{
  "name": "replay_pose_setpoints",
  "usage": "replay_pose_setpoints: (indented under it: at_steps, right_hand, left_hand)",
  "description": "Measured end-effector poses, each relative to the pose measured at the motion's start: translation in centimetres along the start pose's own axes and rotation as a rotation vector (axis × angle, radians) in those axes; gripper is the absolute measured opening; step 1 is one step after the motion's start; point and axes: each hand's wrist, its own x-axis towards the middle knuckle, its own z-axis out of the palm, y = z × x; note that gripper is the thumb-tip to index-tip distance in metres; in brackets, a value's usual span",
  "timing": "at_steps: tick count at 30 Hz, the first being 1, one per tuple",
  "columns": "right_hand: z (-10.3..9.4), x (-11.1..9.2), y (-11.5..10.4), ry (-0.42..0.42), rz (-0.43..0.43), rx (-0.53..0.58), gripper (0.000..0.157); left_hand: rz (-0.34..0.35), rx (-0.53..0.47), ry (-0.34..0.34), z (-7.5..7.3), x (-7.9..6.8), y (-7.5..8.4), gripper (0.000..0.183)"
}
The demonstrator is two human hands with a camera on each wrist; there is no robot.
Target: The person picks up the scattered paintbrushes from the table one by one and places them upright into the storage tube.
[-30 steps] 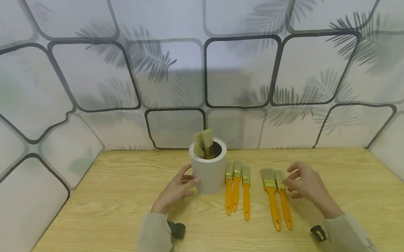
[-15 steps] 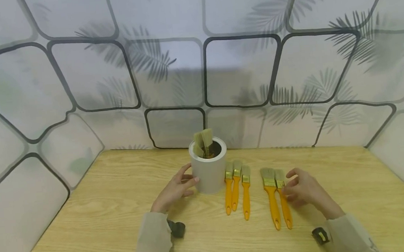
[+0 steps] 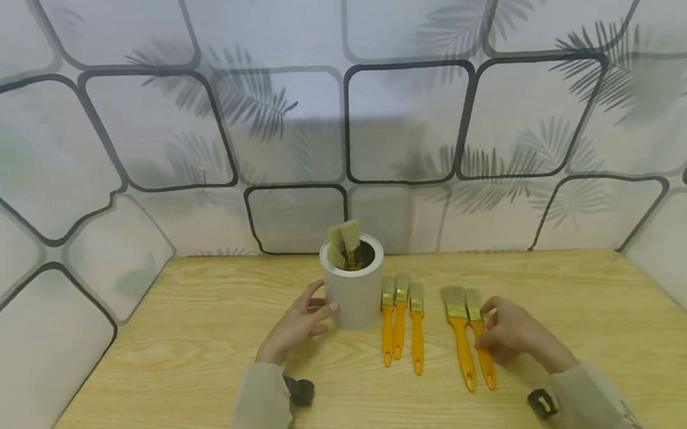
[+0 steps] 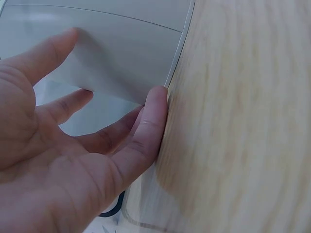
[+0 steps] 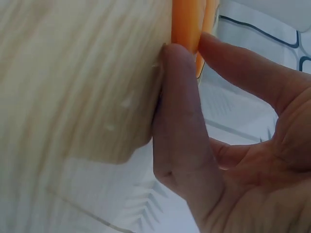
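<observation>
A light grey round canister [image 3: 354,301] stands upright at the table's middle, bristles up on the paintbrushes [image 3: 350,235] inside it. My left hand [image 3: 294,323] touches its left side with spread fingertips, thumb toward the front; the left wrist view shows the fingers [image 4: 153,111] low against the wall. Two orange-handled paintbrushes lie side by side to the right, a wide one [image 3: 464,350] and a narrower one [image 3: 486,361]. My right hand [image 3: 513,329] pinches the narrower brush's handle [image 5: 185,22] between thumb and forefinger, just below the metal band.
Three small orange-handled paintbrushes [image 3: 418,336] lie between the canister and the right-hand pair. The wooden table [image 3: 197,360] meets patterned cloth walls [image 3: 288,131] at the back and sides. Dark wrist devices [image 3: 299,391] sit under both sleeves.
My right hand has come down and slightly left from beside the narrower brush's bristles onto its handle, and the fingers have closed in. The left hand and canister stay put.
</observation>
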Motion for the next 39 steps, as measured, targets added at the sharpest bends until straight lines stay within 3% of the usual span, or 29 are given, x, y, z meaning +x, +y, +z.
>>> replay_pose_setpoints:
  at_steps: [6, 18, 28, 39]
  right_hand:
    - [0.2, 0.0, -0.3, -0.002, 0.015, -0.046, 0.072]
    - [-0.3, 0.3, 0.2, 0.026, -0.062, -0.066, 0.079]
    - [-1.5, 0.5, 1.0, 0.040, -0.036, 0.226, 0.078]
    - [-2.1, 0.5, 0.6, 0.047, -0.015, 0.390, 0.077]
  left_hand:
    - [-0.001, -0.003, -0.002, 0.1, 0.0, 0.1, 0.072]
    - [-0.016, 0.007, 0.016, 0.1, 0.2, 0.1, 0.073]
    - [-0.019, -0.005, 0.018, 0.2, 0.2, 0.0, 0.072]
    - [-0.023, -0.002, 0.024, 0.1, 0.1, 0.1, 0.072]
